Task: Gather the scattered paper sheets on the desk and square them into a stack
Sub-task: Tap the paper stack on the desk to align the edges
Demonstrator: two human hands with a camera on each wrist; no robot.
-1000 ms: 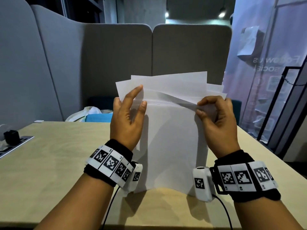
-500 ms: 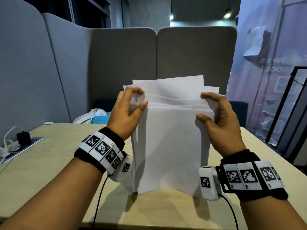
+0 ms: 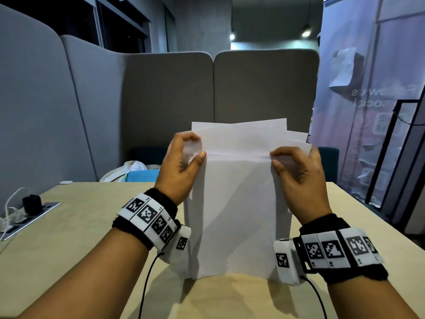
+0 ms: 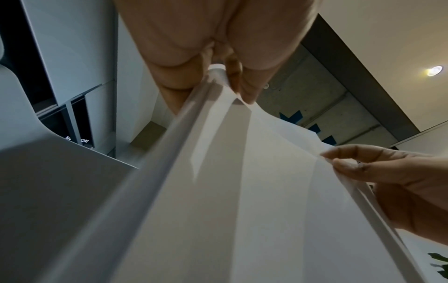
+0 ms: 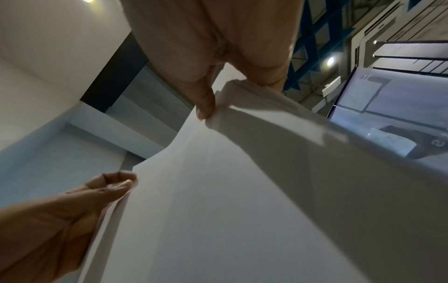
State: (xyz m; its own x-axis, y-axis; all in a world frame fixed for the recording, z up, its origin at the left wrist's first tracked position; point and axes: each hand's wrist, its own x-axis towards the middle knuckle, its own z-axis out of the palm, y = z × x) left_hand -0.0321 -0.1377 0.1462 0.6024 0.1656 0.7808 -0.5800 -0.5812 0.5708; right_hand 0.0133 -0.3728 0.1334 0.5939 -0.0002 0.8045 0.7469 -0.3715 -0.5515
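Several white paper sheets (image 3: 236, 203) stand upright on the light wooden desk (image 3: 69, 238), bottom edges on its surface. Their top edges are uneven, with back sheets sticking up higher. My left hand (image 3: 181, 162) grips the bundle's upper left edge, thumb in front and fingers curled over the top. My right hand (image 3: 296, 166) pinches the upper right edge. In the left wrist view the sheets (image 4: 242, 191) run away from my left hand (image 4: 225, 63), with my right hand (image 4: 378, 172) at the far side. The right wrist view shows my right hand (image 5: 218, 95) on the sheets (image 5: 230, 201) and my left hand (image 5: 72, 206) opposite.
Grey padded partitions (image 3: 161, 111) enclose the desk at the back and left. A power strip with a black plug and white cable (image 3: 27, 210) lies at the desk's left edge. A white bag and blue item (image 3: 135, 171) sit behind the desk. A banner and black rack (image 3: 379, 134) stand right.
My left fingers, stretched up along the sheets a second ago, have curled over the top edge. The fanned top edges have drawn closer together. The head view has tilted slightly upward.
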